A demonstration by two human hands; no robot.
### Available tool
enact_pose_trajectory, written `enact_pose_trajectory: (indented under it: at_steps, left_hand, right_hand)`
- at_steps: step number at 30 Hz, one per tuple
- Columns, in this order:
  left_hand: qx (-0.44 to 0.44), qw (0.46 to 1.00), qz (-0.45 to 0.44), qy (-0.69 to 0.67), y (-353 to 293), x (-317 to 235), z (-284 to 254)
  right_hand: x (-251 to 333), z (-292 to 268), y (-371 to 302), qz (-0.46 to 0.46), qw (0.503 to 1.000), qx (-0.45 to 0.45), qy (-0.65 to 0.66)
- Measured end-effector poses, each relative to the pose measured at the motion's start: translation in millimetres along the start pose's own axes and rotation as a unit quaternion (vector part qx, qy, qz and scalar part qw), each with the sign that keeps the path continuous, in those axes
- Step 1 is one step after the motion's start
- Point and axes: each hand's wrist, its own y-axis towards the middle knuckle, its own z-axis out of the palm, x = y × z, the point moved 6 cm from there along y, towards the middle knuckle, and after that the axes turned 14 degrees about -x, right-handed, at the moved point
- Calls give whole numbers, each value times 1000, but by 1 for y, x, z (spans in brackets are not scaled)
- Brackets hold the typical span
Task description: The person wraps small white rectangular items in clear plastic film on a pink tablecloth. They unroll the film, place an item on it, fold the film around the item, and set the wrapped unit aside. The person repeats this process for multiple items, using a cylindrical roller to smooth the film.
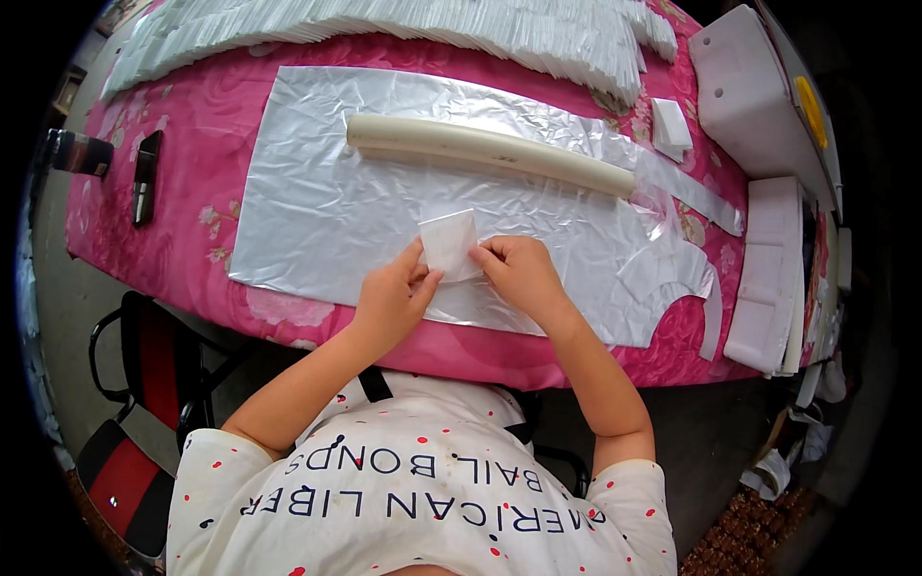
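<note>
A small folded white plastic packet (pixel 449 245) is held up between my two hands, over the near part of a spread plastic apron. My left hand (pixel 396 293) pinches its lower left side between thumb and fingers. At its right edge, my right hand (pixel 519 274) grips it with thumb and forefinger. The thin, shiny whitish plastic apron (pixel 298 211) lies wrinkled across the table, its curved neck cut-out and straps toward the right. A long cream-coloured tube (pixel 490 154) rests across the apron, beyond my hands.
A pink flowered cloth (pixel 192 240) covers the table. Packed rows of folded white packets (pixel 384 19) line its far side; a small separate pile (pixel 670 129) sits at right. White boxes (pixel 768 278) stand along the right edge. A phone (pixel 146 178) and dark cylinder (pixel 82 154) lie left, above chairs (pixel 120 480).
</note>
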Motion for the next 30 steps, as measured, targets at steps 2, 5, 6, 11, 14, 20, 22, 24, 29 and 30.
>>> enact_pose_trajectory:
  at_steps: [2,5,6,11,14,20,22,24,29,30]
  left_hand:
    - [3,999,-51,3,7,3,-1]
    - [-10,999,-43,9,15,6,-1]
    - [-10,999,-37,7,17,8,-1]
    - [-5,999,-42,-9,20,9,1]
    - [-8,999,-42,-16,22,10,0]
    - [-11,999,-48,-10,21,10,-4]
    - [-58,997,32,34,15,0,-14]
    - [-89,968,206,114,10,-16,-15]
    - [-3,927,313,205,4,-27,18]
    - [2,931,290,221,5,-25,24]
  right_hand:
    - [-5,5,6,16,1000,3,-12]
    - [-6,7,7,19,999,-2,-29]
    - [-5,8,8,17,999,-5,-35]
    - [-3,9,10,-7,998,-16,-59]
    - [1,9,9,-38,996,-35,-72]
    - [0,9,11,-4,998,-17,-62]
    - [-2,10,12,14,998,-11,-61]
    - [-2,10,12,38,997,-4,-60]
    - [2,9,13,61,996,15,-56]
    - [3,9,13,66,996,17,-53]
